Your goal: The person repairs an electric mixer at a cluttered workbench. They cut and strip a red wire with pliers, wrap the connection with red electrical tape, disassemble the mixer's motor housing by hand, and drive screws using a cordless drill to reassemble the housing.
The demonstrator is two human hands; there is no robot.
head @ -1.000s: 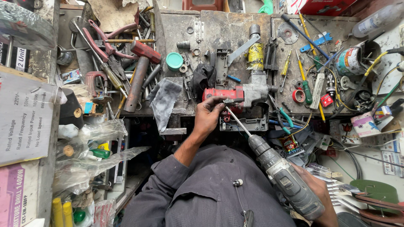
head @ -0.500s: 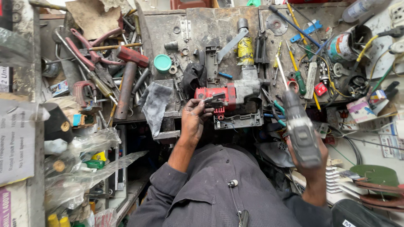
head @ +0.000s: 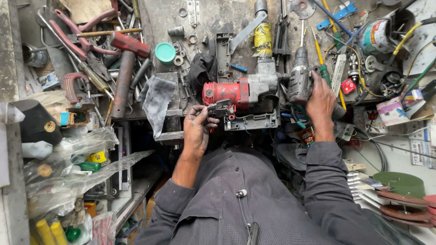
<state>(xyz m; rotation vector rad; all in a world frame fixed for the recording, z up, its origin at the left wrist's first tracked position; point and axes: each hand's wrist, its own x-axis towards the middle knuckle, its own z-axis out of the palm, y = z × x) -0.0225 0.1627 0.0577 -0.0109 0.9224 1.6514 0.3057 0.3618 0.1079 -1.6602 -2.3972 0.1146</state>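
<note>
My left hand point(head: 198, 129) pinches a small dark part at the heavy, rigid red power tool point(head: 236, 93) on the desk point(head: 159, 22), while my right hand point(head: 320, 97) wraps the weighty grey drill point(head: 299, 81) beside it.

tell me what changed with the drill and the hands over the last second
The right hand carried the grey cordless drill from beside the lap up onto the bench, laying it right of the red power tool, hand still on it. The left hand stayed at the red tool's underside.
</note>
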